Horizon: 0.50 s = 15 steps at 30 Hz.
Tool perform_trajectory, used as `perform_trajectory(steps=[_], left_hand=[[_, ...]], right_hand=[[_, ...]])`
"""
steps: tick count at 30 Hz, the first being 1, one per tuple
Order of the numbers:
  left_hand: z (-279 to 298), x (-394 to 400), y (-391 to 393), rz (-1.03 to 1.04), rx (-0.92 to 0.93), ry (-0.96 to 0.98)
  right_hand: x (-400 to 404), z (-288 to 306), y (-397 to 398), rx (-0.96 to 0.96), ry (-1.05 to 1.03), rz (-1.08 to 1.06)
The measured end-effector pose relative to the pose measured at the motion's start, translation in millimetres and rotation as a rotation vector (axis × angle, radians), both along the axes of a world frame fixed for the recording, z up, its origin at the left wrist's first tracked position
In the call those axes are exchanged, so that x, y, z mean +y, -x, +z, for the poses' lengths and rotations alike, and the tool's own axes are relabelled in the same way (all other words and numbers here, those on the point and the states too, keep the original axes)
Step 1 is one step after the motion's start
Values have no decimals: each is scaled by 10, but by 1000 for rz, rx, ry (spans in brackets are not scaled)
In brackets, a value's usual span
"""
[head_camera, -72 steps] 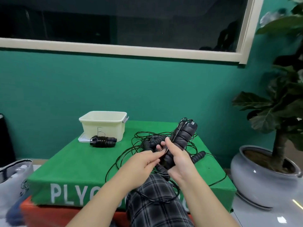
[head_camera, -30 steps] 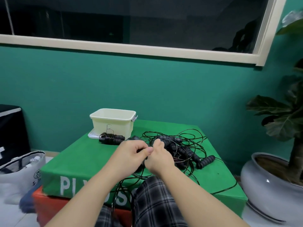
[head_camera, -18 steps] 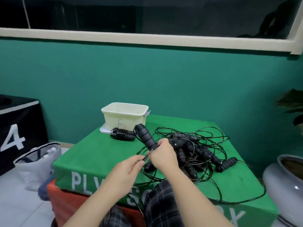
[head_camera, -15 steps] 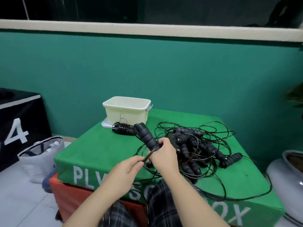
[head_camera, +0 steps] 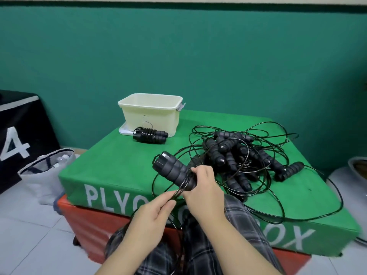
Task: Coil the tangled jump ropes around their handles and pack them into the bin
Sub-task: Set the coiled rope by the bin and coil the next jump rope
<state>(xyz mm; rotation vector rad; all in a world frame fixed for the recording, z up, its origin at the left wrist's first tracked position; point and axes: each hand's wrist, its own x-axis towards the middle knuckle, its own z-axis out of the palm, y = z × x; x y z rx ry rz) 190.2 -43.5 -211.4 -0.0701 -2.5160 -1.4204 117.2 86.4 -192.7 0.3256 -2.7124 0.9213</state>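
My right hand (head_camera: 202, 190) grips the lower end of black jump rope handles (head_camera: 172, 170) that point up and left. My left hand (head_camera: 153, 213) pinches several strands of thin black rope (head_camera: 179, 192) just below those handles. A tangled pile of black handles and rope loops (head_camera: 238, 155) lies on the green plyo box (head_camera: 123, 165) to the right. One coiled jump rope (head_camera: 150, 134) rests in front of the cream bin (head_camera: 151, 114) at the box's back left. The bin's inside is hidden from here.
A white lid (head_camera: 124, 130) lies under the bin. A grey tote bag (head_camera: 45, 175) and a black box with a "4" (head_camera: 17, 139) stand on the floor at left. A grey plant pot (head_camera: 355, 175) sits at right. Rope loops hang over the box's front edge (head_camera: 278, 219).
The handles went from upright, down to the box, then up pointing left in my right hand. My left hand took hold of the rope strands. The camera swung left and down.
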Motion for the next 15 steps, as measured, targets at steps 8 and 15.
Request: perform_trajectory(steps=[8, 15], left_hand=[[154, 30, -95, 53, 44, -75], [223, 34, 35, 9, -350, -601]], right_hand=[[-65, -42, -7, 49, -48, -2], [-85, -42, -12, 64, -66, 27]])
